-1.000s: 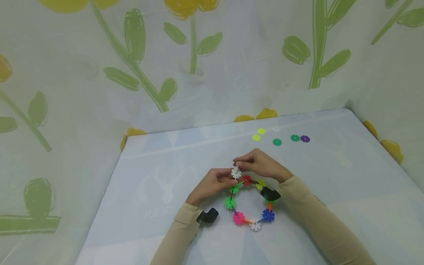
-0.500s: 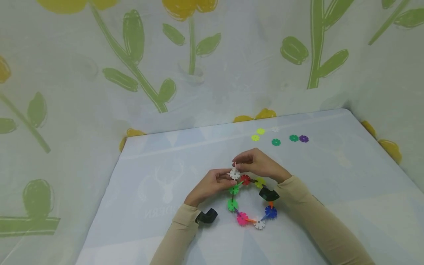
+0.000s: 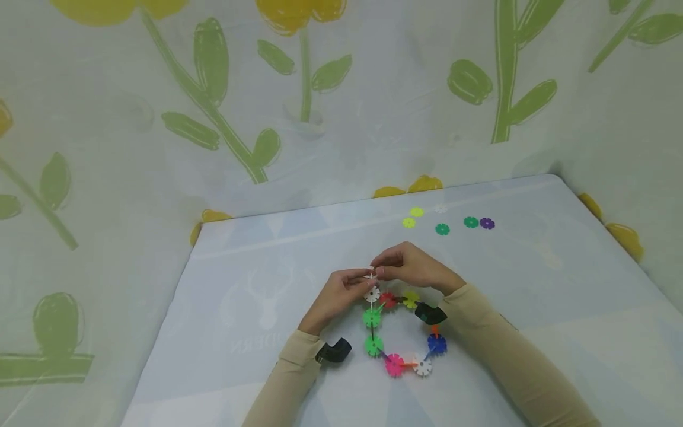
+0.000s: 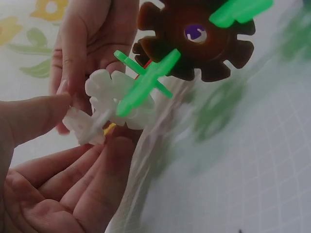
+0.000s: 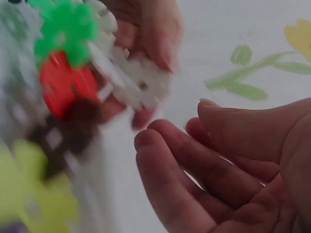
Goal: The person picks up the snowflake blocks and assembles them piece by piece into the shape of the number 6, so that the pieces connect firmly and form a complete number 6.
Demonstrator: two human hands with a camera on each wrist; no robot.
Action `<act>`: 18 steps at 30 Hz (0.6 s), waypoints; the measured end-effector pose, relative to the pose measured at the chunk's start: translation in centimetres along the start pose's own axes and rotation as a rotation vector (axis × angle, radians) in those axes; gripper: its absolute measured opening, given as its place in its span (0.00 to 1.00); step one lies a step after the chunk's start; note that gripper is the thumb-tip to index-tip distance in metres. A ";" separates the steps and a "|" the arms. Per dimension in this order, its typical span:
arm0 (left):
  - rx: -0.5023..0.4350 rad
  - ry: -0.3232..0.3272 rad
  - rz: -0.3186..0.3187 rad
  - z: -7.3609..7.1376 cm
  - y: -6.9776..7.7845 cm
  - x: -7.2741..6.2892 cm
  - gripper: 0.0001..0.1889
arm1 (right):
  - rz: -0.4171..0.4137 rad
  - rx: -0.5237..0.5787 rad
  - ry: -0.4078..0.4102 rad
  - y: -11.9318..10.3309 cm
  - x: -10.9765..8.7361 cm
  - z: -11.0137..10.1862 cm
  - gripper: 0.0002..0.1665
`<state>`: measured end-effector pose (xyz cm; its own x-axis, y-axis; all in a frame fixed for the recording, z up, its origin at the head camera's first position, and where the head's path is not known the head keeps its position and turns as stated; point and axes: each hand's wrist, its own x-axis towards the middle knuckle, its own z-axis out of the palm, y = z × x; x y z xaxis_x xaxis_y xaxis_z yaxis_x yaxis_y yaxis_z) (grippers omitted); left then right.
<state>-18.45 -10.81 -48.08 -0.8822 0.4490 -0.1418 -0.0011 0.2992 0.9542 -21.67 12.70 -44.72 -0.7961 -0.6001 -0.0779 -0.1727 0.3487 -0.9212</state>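
A loop of linked, notched snowflake discs hangs from the fingers of my left hand [image 3: 333, 299], which pinches a white disc [image 5: 146, 85] at its upper left. Beside the white disc are a green disc [image 3: 372, 318] and a red disc [image 5: 65, 85]. The brown disc [image 4: 194, 29] shows large in the left wrist view. My right hand [image 3: 416, 270] is just right of the white disc; in the right wrist view its thumb and fingers are apart with nothing between them. Farther round the loop come a pink disc [image 3: 395, 365] and a blue disc [image 3: 437, 344].
Loose discs lie toward the back of the white table [image 3: 240, 332]: two yellow discs [image 3: 409, 223], two teal discs [image 3: 442, 229], a purple disc [image 3: 487, 223] and a faint white disc [image 3: 440, 209]. A flower-patterned wall [image 3: 373, 118] stands behind the table.
The loop has shifted down in the head view, its upper white disc now below the fingertips. My right fingers, earlier at the white piece, are now apart from it. The loose discs stay put.
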 end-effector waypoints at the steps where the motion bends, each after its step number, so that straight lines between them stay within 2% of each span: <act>1: 0.006 0.001 0.004 0.0 -0.1 0.0 0.25 | 0.009 -0.035 0.027 0.0 -0.1 -0.5 0.19; 3: 0.013 -0.006 0.017 -0.1 -0.3 0.0 0.23 | 0.039 -0.102 0.106 0.3 -0.3 -1.9 0.20; 7: 0.011 -0.030 0.021 -0.2 -0.4 0.1 0.21 | 0.188 -0.225 0.298 1.5 -1.3 -5.7 0.21; 10: 0.001 -0.041 0.014 -0.2 -0.5 0.1 0.21 | 0.271 -0.275 0.398 2.7 -1.9 -8.0 0.23; 13: 0.000 -0.039 0.017 -0.3 -0.5 0.0 0.21 | 0.306 -0.307 0.452 3.9 -2.3 -9.3 0.26; 18: -0.025 -0.048 0.014 -0.4 -0.8 0.0 0.21 | 0.371 -0.372 0.449 5.4 -2.2 -9.7 0.29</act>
<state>-18.64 -11.35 -48.74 -0.8585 0.4933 -0.1401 -0.0011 0.2714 0.9625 -26.47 22.91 -45.83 -0.9903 -0.0652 -0.1231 0.0337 0.7452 -0.6659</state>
